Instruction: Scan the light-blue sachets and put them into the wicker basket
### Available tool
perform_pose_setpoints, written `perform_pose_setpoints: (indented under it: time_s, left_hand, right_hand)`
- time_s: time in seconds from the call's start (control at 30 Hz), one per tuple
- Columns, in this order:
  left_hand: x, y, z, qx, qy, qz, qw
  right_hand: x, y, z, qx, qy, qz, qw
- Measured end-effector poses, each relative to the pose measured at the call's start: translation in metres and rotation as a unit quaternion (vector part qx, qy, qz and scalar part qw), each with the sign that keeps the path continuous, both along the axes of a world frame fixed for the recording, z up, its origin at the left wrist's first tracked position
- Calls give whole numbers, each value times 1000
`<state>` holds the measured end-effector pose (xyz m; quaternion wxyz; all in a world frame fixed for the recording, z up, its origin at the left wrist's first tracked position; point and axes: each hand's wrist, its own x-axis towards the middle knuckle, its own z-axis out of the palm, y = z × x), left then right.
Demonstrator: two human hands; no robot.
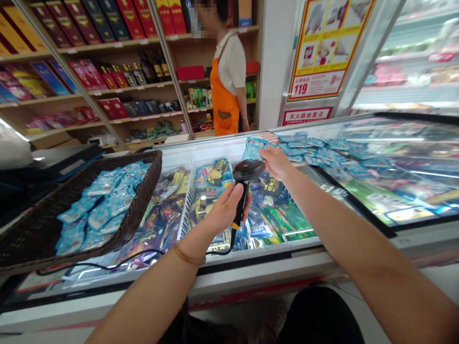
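My left hand (pixel 229 205) is closed around the handle of a black barcode scanner (pixel 248 169) with a yellow tip at its base. Just past the scanner's head, my right hand (pixel 276 161) pinches a small light-blue packet (pixel 254 149) by its right side. Similar blue packets (pixel 322 149) lie spread on the freezer's glass to the right of that hand. More blue packets (pixel 107 196) fill part of a dark brown wicker basket (pixel 152 191) on the left. From the scanner, a black cable (pixel 136 254) runs left across the freezer's front.
Beneath my hands, a chest freezer (pixel 258 276) holds wrapped ice creams (pixel 287 217), split by white wire dividers (pixel 187 200). Across the freezer stands a person in an orange apron (pixel 225 98), before shelves (pixel 147 88) of boxes and bottles. A black device (pixel 68 160) sits behind the basket.
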<state>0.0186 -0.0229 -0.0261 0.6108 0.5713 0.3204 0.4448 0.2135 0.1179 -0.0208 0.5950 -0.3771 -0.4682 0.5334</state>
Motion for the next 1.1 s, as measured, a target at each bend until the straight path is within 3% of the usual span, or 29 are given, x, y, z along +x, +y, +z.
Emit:
perform_pose_setpoints:
  time_s: [0.37,0.47,0.57,0.7,0.87,0.97,1.1]
  left_hand:
    - [2,0,1,-10,-10,27,1000]
    - [4,1,2,-7,-14,91,996]
    - [0,-1,12,-20,-39,204,978]
    - [-29,-4,46,-34,-104,304,946]
    - [-100,-11,88,7,-176,395,902]
    - [-143,-20,97,21,-198,459,866]
    - [-181,-34,90,11,-208,517,831]
  right_hand:
    - [4,7,-8,8,11,8,1000]
    - [-5,5,-12,-18,8,-21,1000]
    - [-27,4,-17,-79,14,-32,996]
    - [-83,8,-4,-107,12,7,994]
    - [-184,12,43,-90,16,109,990]
    - [-250,7,66,-85,14,156,984]
    - [-320,-1,82,-90,28,211,973]
